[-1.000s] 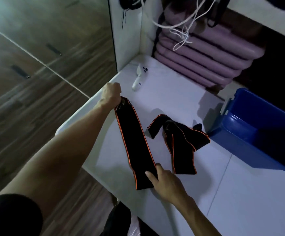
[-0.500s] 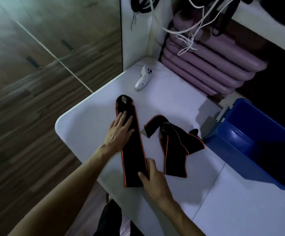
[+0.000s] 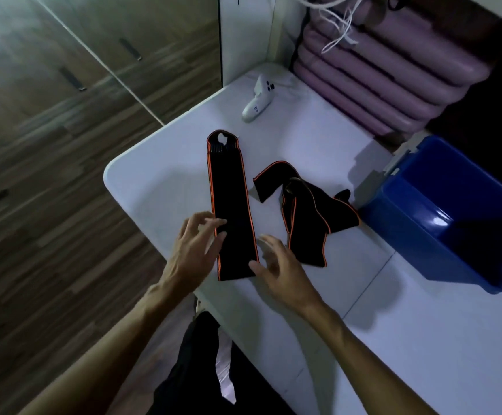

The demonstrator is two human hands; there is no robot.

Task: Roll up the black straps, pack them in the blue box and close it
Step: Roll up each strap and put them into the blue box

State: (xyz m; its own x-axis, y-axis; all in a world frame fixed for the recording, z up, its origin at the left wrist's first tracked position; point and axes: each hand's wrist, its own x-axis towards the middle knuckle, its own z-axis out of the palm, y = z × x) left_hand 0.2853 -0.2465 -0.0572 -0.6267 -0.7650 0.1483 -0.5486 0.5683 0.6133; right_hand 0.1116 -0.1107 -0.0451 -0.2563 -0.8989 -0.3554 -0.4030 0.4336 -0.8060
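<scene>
With fingers [image 3: 214, 223] spread on both hands, holding nothing, we should pinch the flat strap's [image 3: 231, 205] near end and roll tightly, edges aligned.

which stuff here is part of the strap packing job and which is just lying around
Part of the job:
flat strap
crumpled strap
blue box
left hand and right hand, both open, at the flat strap's near end

Just lying about:
white controller
purple mats
white cords
</scene>
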